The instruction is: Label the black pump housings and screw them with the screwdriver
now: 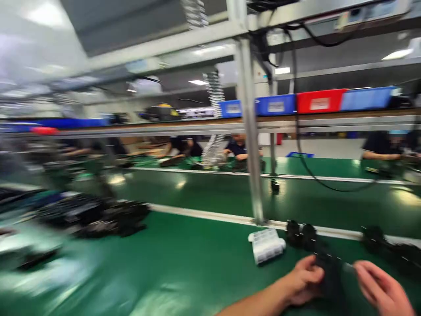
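Observation:
My left hand (304,281) is at the lower right, its thumb and fingers closed on a dark, boxy black part (330,278). Motion blur hides the part's details. To the right of it, my right hand (383,287) has its fingers pinched together. A small pale sliver shows at those fingertips, pointing toward the black part, but it is too blurred to name. Just beyond my left hand lies a white ribbed plastic piece (267,245) on the green table (184,259). Round black parts (301,233) sit behind the black part.
A metal post (251,131) rises from the table's back edge to a shelf with blue bins (275,104) and a red bin (320,102). A black cable (297,131) hangs down. Dark parts (108,217) are heaped at left; more (406,256) lie far right. Several people work beyond.

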Demonstrator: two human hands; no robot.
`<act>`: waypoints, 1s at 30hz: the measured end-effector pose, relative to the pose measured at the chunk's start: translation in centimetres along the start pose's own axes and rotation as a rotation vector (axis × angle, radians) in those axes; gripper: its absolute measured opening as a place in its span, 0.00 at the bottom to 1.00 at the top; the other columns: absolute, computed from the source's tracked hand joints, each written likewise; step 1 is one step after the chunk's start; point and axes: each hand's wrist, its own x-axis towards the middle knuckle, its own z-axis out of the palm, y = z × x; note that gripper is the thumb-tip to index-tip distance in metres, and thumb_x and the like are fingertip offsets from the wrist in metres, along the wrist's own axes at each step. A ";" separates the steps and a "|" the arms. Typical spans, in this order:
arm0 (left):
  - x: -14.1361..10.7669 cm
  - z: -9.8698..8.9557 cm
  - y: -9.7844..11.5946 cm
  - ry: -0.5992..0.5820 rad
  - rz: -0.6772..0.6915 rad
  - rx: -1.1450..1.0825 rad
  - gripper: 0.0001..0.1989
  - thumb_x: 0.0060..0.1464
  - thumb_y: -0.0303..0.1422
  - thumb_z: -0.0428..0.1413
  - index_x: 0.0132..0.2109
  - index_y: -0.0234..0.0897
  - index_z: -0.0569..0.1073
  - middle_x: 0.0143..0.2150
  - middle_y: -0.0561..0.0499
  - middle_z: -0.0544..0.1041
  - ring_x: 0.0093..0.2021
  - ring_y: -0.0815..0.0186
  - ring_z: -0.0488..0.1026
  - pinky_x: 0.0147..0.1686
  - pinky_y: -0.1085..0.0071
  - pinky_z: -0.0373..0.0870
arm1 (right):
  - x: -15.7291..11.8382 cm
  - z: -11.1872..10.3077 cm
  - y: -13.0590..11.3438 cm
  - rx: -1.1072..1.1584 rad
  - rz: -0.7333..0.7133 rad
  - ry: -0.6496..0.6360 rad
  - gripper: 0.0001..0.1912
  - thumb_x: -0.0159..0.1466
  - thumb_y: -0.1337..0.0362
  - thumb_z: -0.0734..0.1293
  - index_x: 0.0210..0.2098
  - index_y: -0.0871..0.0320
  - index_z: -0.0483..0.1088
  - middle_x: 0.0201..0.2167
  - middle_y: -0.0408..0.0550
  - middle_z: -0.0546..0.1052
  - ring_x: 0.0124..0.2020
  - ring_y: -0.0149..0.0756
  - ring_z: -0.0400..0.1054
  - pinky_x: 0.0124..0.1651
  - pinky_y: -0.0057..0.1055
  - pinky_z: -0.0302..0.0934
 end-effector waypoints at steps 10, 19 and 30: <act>1.3 0.2 1.1 0.134 -0.108 0.169 0.26 0.52 0.40 0.74 0.56 0.37 0.81 0.49 0.41 0.82 0.43 0.60 0.79 0.46 0.66 0.75 | 0.1 1.0 -1.0 0.014 0.029 -0.225 0.35 0.69 0.33 0.72 0.31 0.61 0.68 0.24 0.39 0.55 0.24 0.29 0.42 0.26 0.27 0.40; 1.8 0.6 1.1 0.107 -0.096 0.175 0.25 0.52 0.41 0.74 0.54 0.35 0.81 0.49 0.40 0.83 0.51 0.52 0.80 0.53 0.59 0.75 | -0.5 1.3 0.1 -0.033 0.013 -0.254 0.31 0.73 0.38 0.70 0.33 0.62 0.68 0.28 0.43 0.62 0.29 0.33 0.51 0.32 0.27 0.48; 1.5 0.5 1.3 0.146 -0.102 0.174 0.28 0.50 0.39 0.75 0.56 0.36 0.80 0.52 0.40 0.82 0.54 0.50 0.79 0.60 0.55 0.72 | -0.6 1.7 -0.3 -0.230 -0.133 -0.204 0.23 0.78 0.47 0.66 0.36 0.61 0.72 0.26 0.42 0.66 0.26 0.33 0.56 0.29 0.27 0.50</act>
